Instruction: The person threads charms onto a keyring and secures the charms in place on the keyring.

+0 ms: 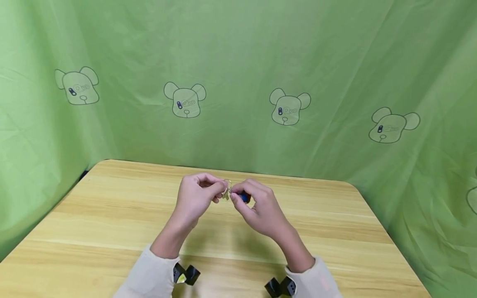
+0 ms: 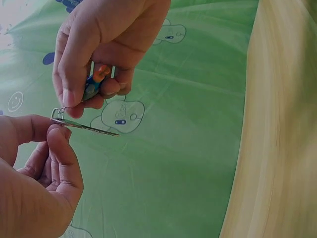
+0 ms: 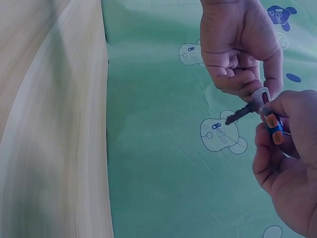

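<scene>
Both hands meet in front of me above the table. My left hand (image 1: 193, 196) pinches a metal key (image 3: 240, 114) by its head between thumb and forefinger; the toothed blade points outward. Close against it, my right hand (image 1: 262, 207) pinches a small metal link (image 2: 61, 112) between thumb and forefinger. From that link a small blue charm (image 1: 244, 197) with orange ends hangs beneath the right palm. A thin ring (image 1: 228, 181) shows between the fingertips in the head view. How ring, link and key join is partly hidden by the fingers.
The wood-grain table (image 1: 112, 219) has rounded far corners and lies below the hands. A green curtain (image 1: 238, 49) printed with bear heads surrounds its back and sides. Black wrist cameras (image 1: 191, 275) stick out from both light sleeves (image 1: 149, 275).
</scene>
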A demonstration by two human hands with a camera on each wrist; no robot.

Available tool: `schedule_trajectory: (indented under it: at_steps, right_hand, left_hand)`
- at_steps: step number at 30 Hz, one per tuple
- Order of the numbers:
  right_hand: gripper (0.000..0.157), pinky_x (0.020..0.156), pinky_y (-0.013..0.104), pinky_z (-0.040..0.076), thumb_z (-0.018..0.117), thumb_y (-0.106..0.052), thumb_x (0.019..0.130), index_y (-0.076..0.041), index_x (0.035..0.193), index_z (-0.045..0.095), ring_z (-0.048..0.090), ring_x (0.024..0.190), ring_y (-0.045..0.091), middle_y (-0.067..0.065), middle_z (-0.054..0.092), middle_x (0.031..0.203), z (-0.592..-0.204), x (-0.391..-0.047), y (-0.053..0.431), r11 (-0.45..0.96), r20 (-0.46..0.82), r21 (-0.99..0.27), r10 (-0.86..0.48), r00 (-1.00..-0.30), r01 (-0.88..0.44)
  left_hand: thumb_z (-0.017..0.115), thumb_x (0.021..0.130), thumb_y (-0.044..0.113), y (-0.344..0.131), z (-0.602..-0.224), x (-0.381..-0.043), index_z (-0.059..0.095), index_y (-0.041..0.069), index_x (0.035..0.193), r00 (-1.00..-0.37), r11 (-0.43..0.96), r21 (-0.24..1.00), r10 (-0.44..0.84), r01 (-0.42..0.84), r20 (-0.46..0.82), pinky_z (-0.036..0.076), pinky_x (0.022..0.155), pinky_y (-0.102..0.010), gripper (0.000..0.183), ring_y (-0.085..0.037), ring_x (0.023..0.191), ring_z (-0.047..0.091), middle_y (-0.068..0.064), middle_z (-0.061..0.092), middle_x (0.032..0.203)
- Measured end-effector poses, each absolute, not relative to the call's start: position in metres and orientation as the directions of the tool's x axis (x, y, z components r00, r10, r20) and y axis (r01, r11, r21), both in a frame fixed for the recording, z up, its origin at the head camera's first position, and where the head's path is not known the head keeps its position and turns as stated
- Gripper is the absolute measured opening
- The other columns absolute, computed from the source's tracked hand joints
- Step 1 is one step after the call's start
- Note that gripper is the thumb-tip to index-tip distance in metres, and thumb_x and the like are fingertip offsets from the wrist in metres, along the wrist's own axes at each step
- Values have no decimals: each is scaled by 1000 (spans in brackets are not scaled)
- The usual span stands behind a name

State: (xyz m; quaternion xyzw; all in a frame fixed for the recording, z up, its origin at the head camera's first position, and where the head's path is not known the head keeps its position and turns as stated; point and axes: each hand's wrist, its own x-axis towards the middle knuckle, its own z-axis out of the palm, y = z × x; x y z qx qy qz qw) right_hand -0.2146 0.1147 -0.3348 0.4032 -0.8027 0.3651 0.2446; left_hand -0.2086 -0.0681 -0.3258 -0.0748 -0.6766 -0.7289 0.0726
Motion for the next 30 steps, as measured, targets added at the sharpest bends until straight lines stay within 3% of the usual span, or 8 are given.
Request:
schedule_trajectory:
  at_steps: [6, 11, 18, 24, 30]
  right_hand:
    - [10, 62, 22, 49, 62, -18, 93, -12, 100, 66, 54, 74, 7, -8, 59, 86, -335, -216, 117, 438, 620, -435, -488, -614, -787]
    - [9, 64, 23, 51, 64, -19, 92, -14, 99, 66, 56, 74, 5, -11, 59, 87, -341, -222, 119, 460, 540, -493, -503, -674, -738]
    - [11, 68, 25, 52, 66, -19, 90, -16, 101, 68, 58, 77, 6, -11, 64, 89, -348, -231, 127, 523, 294, -583, -578, -762, -622]
    - [10, 69, 28, 52, 65, -15, 91, -17, 100, 68, 58, 78, 9, -9, 65, 88, -360, -240, 136, 533, 101, -655, -640, -762, -535]
    - [13, 72, 28, 51, 65, -12, 91, -8, 102, 68, 60, 83, 13, -1, 68, 93, -374, -248, 141, 526, -40, -718, -686, -726, -457]
  left_hand:
    - [75, 79, 9, -75, -330, -216, 70, 1, 83, -985, -54, 983, -17, 174, 173, 54, 58, -29, 10, -26, 67, 62, -15, 69, 81]
    - [72, 81, 9, -84, -338, -224, 69, 1, 85, -989, -2, 990, 55, 138, 138, 54, 59, -29, 9, -26, 68, 62, -14, 69, 86]
    - [73, 80, 6, -91, -358, -237, 70, 1, 84, -979, 130, 990, 202, 48, 21, 56, 64, -33, 6, -19, 66, 62, -13, 68, 82]
    - [71, 80, 4, -92, -379, -245, 70, 0, 83, -950, 211, 977, 299, -25, -89, 57, 66, -36, 6, -23, 67, 65, -13, 69, 82]
    - [70, 78, 1, -90, -397, -250, 70, -1, 81, -938, 268, 963, 326, -27, -117, 56, 60, -31, 4, -20, 61, 64, -12, 70, 77]
